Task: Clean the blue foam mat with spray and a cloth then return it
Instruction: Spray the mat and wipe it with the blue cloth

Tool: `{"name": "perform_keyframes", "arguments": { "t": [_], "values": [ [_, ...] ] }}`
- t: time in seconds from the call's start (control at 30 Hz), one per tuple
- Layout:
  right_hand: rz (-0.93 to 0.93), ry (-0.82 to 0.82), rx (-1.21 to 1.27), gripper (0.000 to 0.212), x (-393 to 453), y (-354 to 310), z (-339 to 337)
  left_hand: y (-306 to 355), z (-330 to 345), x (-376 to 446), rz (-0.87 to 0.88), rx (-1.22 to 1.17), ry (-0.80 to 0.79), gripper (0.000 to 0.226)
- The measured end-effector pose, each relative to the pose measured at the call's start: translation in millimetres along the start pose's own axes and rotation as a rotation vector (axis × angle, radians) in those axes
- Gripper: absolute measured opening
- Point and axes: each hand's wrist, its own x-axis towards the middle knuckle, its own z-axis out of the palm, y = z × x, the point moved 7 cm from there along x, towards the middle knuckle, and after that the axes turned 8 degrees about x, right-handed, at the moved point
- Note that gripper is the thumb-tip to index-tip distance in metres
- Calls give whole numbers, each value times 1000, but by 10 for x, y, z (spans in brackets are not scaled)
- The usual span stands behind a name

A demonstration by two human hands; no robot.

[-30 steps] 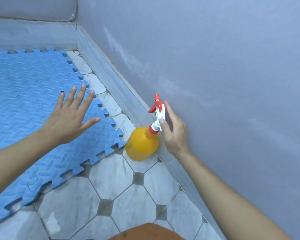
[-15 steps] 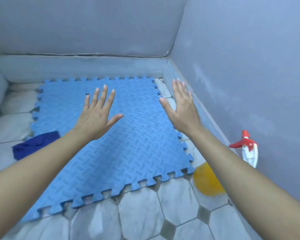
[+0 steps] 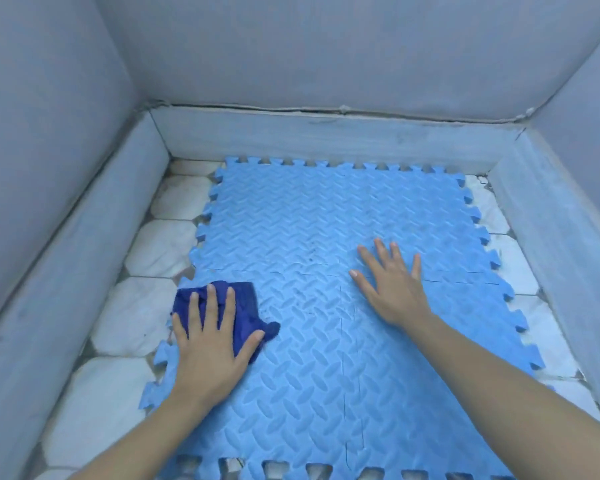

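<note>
The blue foam mat [image 3: 326, 220], made of interlocking textured tiles, lies flat on the tiled floor and fills most of the alcove. A dark blue cloth [image 3: 246, 299] rests on the mat's left edge. My left hand [image 3: 208, 341] presses flat on top of that cloth, fingers spread. My right hand [image 3: 392, 285] lies flat on the mat right of centre, fingers apart and holding nothing. A few dark smudges show on the mat between my hands. The spray bottle is out of view.
Grey walls with a raised skirting [image 3: 326, 136] enclose the floor on the left, far and right sides. White octagonal floor tiles [image 3: 142, 306] show in a strip left of the mat and a narrower strip [image 3: 530, 306] on the right.
My view swung left from the spray bottle by the right wall to the whole mat. My right hand left the bottle and dropped onto the mat. My left hand came down onto the cloth.
</note>
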Motion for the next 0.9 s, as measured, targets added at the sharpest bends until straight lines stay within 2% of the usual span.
{"name": "perform_keyframes", "arguments": {
  "t": [0.07,0.17,0.3,0.4,0.47,0.53,0.63,0.7,0.77,0.9],
  "values": [
    [7,56,-4,62,15,50,94,340,0,-35,177,15,57,74],
    [2,91,-21,63,-2,76,142,636,-50,224,251,-4,108,63],
    [-8,101,-9,62,39,84,88,637,-131,1237,139,-32,114,63],
    [9,85,-7,63,34,70,84,532,-245,2113,-28,-77,38,66],
    [19,89,-9,62,34,63,85,534,-272,2308,-76,-101,-15,68],
    [24,95,-2,61,41,81,72,646,-280,2008,56,-70,16,72],
    [27,104,-1,60,43,92,100,828,-211,887,419,-63,76,74],
    [25,117,0,60,49,99,107,810,-127,566,521,-59,79,72],
    [22,137,2,60,44,117,105,780,-138,919,473,-45,80,67],
    [0,163,-20,59,11,114,97,454,-271,2215,114,-80,135,72]
  ]
}}
